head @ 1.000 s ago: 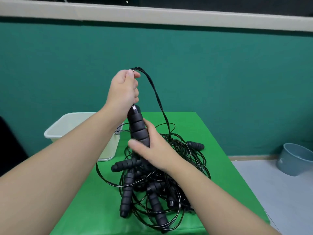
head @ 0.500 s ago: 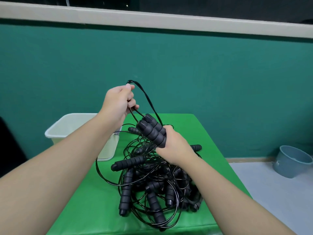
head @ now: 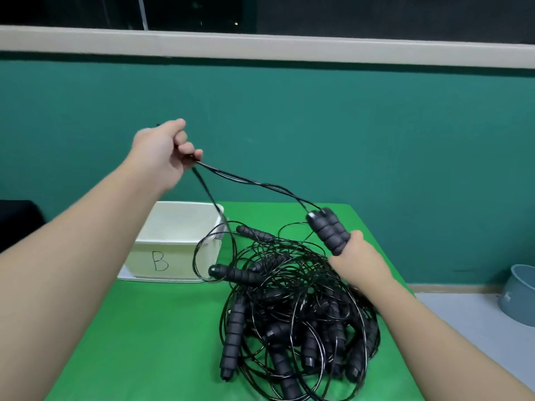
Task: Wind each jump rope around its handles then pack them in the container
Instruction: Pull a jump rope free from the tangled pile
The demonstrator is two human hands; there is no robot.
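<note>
My right hand (head: 354, 254) grips a pair of black ribbed foam handles (head: 328, 231), held side by side and tilted up to the left above the pile. Their thin black rope (head: 254, 183) stretches up and left to my left hand (head: 166, 153), which is raised in front of the wall and pinches the cord in curled fingers. A second strand hangs from that hand down toward the pile. A tangled pile of black jump ropes (head: 292, 319) with several handles lies on the green table (head: 139, 337). The white container (head: 176, 253), marked B, stands at the table's back left.
A teal wall with a pale ledge runs behind the table. A grey-blue bucket (head: 519, 293) sits on the floor to the right. A loop of rope from the pile lies against the container's right side. A dark object is at the far left edge.
My left hand has pulled the cord up and to the left, drawing it taut. My right hand has carried the handles to the right and tilted them. The camera has dipped toward the table.
</note>
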